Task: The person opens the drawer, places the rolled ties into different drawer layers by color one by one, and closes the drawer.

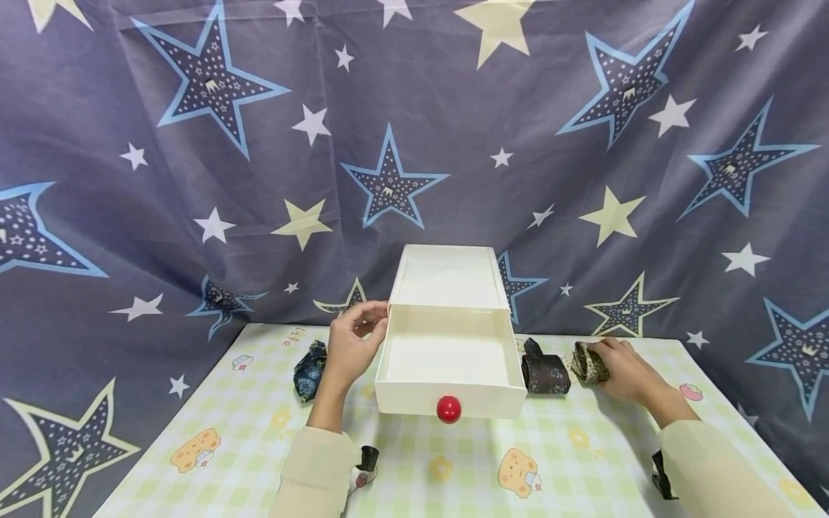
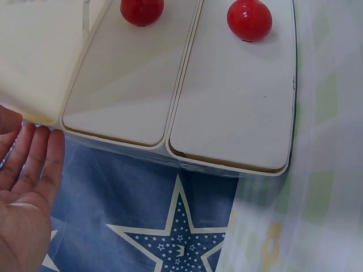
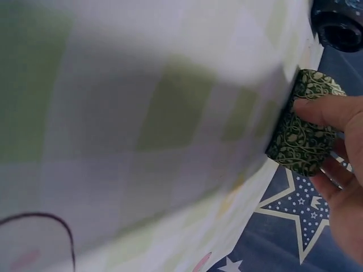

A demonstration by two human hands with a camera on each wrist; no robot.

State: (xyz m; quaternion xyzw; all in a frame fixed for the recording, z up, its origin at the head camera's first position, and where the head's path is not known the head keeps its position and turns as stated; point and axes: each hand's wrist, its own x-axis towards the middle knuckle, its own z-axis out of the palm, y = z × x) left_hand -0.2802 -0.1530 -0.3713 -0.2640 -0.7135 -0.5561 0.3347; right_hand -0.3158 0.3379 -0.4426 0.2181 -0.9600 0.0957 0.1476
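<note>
Left hand: the left hand (image 1: 350, 345) rests at the left wall of the pulled-out white drawer (image 1: 450, 360), near its far left corner; its grip is open, fingers loosely bent against the plastic, clasping nothing. In the left wrist view the straight fingers (image 2: 37, 158) lie just beside the white cabinet.

Right hand: the right hand (image 1: 622, 367) sits on the tabletop (image 1: 259, 432) to the right of the drawer, its grip closed on the green patterned roll (image 1: 588, 362). The right wrist view shows thumb and fingers (image 3: 329, 110) pinching this roll (image 3: 303, 133) from both sides, with the roll touching the tabletop.

White drawer: it stands open toward the near side, drawn out of its white cabinet (image 1: 448, 277), inside bare and white; a red knob (image 1: 448, 409) sits in the middle of its near front.

Lower drawers: the left wrist view shows two more shut fronts, each with a red knob (image 2: 248, 18).

Brown roll: a dark brown patterned roll (image 1: 545, 373) lies between the drawer's right wall and the green patterned roll, just beside both.

Blue roll: a dark blue patterned roll (image 1: 309, 368) lies on the tabletop left of the left hand, partly hidden by the wrist.

Tabletop: covered by a pale green checked cloth with cartoon prints.

Backdrop: a grey-blue star-printed curtain (image 1: 194, 180) hangs behind the far edge.
</note>
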